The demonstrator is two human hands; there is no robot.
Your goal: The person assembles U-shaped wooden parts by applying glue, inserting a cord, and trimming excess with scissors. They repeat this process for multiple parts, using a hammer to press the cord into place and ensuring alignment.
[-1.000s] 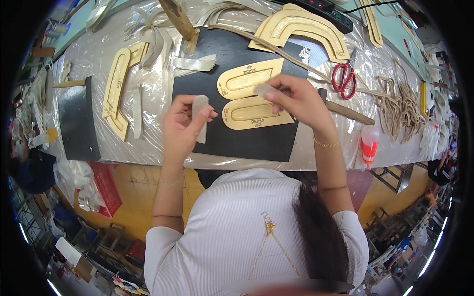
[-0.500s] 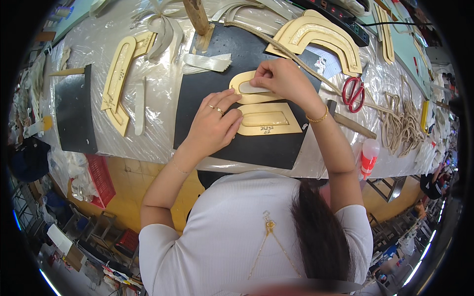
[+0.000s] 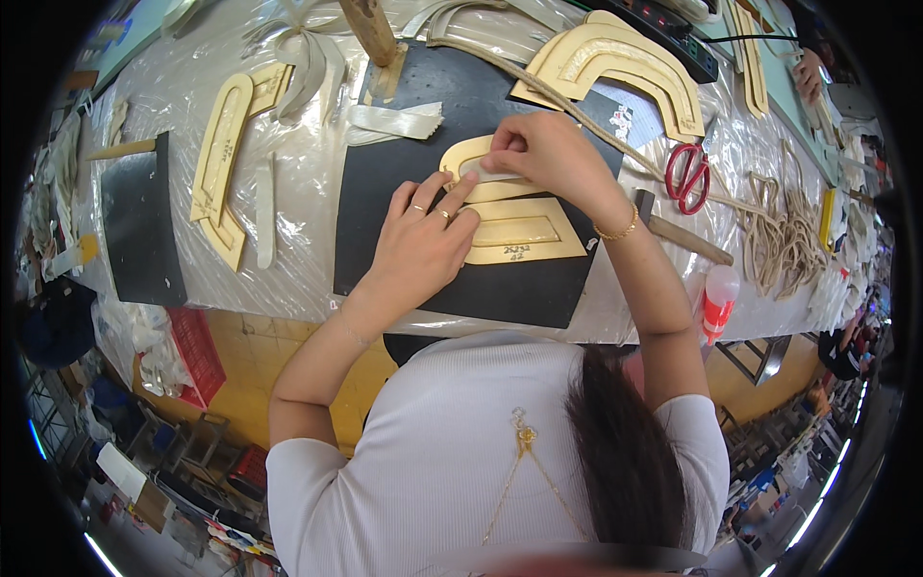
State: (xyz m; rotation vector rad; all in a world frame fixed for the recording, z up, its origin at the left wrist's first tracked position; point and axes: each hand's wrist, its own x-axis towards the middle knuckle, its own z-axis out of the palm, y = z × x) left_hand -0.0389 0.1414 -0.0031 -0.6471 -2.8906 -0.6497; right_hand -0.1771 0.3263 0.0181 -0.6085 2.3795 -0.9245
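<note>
A cream-coloured template (image 3: 457, 154) with a rounded end and a long slot lies on a black mat (image 3: 385, 202). In its slot sits a small white strip (image 3: 492, 176), partly hidden by fingers. My right hand (image 3: 548, 159) pinches this strip near the slot's far edge. With fingers spread, my left hand (image 3: 423, 231) rests on the template's left end, the index fingertip at the strip. Just below lies a second cream template (image 3: 519, 231) with a slot and handwriting, its left end touched or covered by my left hand.
White strips (image 3: 394, 123) lie higher on the mat, by a wooden post (image 3: 368, 34). Right are red-handled scissors (image 3: 688, 179), a hammer (image 3: 687, 238), a bottle (image 3: 720, 293) and coiled cord (image 3: 784, 231). More templates (image 3: 219, 154) lie left; curved ones (image 3: 615, 62) lie beyond the mat.
My left index finger has moved right, from the template's edge onto the slot by the white strip. My right hand keeps its pinch. Another person's hand has appeared at the far right.
</note>
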